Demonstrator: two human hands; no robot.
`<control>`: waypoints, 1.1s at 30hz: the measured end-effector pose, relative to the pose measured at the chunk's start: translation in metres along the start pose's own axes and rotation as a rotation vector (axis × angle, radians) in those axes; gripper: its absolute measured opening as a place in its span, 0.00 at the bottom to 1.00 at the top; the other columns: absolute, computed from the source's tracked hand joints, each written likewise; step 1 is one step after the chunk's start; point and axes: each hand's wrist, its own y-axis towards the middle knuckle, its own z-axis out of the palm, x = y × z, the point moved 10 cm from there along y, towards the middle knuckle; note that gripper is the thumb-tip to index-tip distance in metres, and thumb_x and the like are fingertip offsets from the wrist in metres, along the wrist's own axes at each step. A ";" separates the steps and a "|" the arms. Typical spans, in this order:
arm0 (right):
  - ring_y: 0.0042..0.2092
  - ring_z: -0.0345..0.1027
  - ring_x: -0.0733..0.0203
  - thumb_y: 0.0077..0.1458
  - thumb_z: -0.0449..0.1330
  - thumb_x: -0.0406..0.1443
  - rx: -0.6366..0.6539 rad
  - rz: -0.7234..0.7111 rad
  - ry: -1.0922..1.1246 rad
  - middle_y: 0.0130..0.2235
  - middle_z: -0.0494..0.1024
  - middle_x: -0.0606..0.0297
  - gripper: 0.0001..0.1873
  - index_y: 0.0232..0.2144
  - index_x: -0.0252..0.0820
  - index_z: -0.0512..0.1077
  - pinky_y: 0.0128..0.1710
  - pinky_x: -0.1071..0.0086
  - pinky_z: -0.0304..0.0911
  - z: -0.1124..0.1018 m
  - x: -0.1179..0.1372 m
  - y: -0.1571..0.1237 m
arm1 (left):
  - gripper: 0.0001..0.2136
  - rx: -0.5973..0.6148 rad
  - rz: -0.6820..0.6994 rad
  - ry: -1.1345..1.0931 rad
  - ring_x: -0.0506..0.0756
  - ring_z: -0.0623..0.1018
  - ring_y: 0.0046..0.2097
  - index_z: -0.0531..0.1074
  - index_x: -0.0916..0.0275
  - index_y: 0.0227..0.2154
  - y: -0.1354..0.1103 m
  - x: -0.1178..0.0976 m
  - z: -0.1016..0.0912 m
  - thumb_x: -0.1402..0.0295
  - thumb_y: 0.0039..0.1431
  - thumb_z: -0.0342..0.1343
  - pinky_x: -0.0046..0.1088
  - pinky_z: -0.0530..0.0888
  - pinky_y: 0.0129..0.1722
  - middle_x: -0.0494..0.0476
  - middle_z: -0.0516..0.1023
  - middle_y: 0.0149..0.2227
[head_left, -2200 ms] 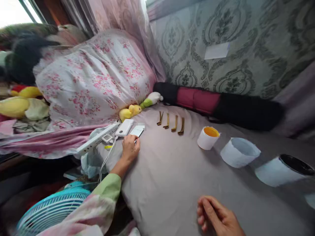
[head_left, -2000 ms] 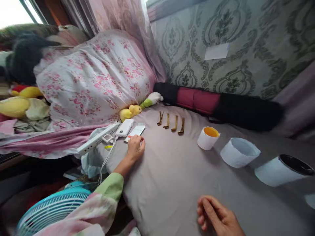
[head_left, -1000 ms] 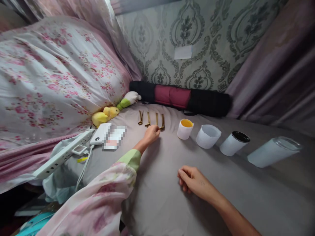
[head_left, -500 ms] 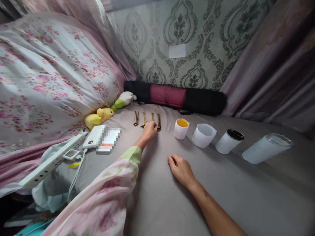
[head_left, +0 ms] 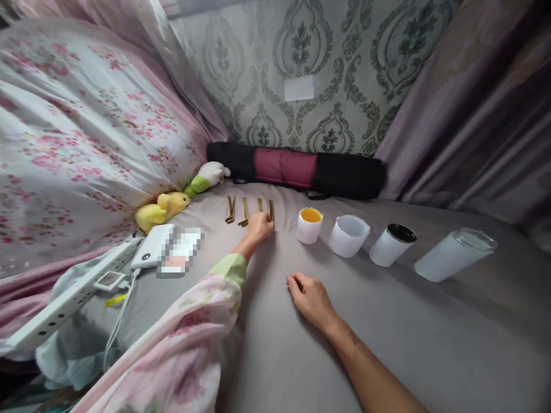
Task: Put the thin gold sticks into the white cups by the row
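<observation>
Several thin gold bent straws lie in small groups on the grey sheet, their bent ends toward me. My left hand is closed over the lower ends of the two right-hand groups, and its fingertips press at the rightmost straws. Those fingers hide part of the straws. Nearer to me, my right hand rests on the sheet with fingers loosely curled, and nothing shows in it. To the right of the straws stands a white-wrapped cup with a yellow inside.
Farther right stand a wide white cup, a white cup with a dark inside and a tall frosted tumbler. A black and maroon long bag lies along the wall. Plush toys, a power bank and a power strip are left.
The view has shifted slightly, so the cups and straws appear farther left. My left hand stays at the right-hand straws, and my right hand keeps its curled pose on the sheet.
</observation>
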 end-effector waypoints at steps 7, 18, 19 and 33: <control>0.26 0.63 0.66 0.58 0.44 0.43 0.013 0.008 0.008 0.25 0.74 0.61 0.21 0.27 0.40 0.72 0.27 0.74 0.50 0.000 0.000 -0.001 | 0.10 0.020 -0.027 0.029 0.58 0.73 0.41 0.76 0.65 0.31 0.002 -0.001 0.003 0.69 0.48 0.52 0.28 0.67 0.39 0.64 0.76 0.36; 0.27 0.63 0.66 0.58 0.44 0.44 0.018 0.009 0.002 0.25 0.74 0.61 0.21 0.27 0.40 0.72 0.28 0.74 0.50 0.000 -0.001 -0.001 | 0.11 0.030 -0.085 0.037 0.58 0.74 0.40 0.76 0.65 0.32 0.003 0.005 0.009 0.71 0.47 0.52 0.27 0.67 0.36 0.65 0.77 0.35; 0.27 0.63 0.66 0.58 0.44 0.44 0.018 0.007 0.002 0.25 0.74 0.61 0.21 0.27 0.40 0.72 0.28 0.74 0.51 0.000 0.000 -0.001 | 0.11 0.031 -0.085 0.036 0.58 0.74 0.40 0.76 0.65 0.32 0.003 0.005 0.009 0.71 0.47 0.52 0.27 0.67 0.36 0.66 0.77 0.35; 0.27 0.64 0.65 0.59 0.44 0.43 0.008 -0.009 0.000 0.25 0.74 0.62 0.21 0.27 0.40 0.72 0.28 0.75 0.51 0.000 -0.001 0.000 | 0.12 0.017 -0.092 0.040 0.58 0.74 0.40 0.76 0.64 0.34 0.001 0.004 0.006 0.70 0.48 0.51 0.27 0.67 0.36 0.66 0.77 0.36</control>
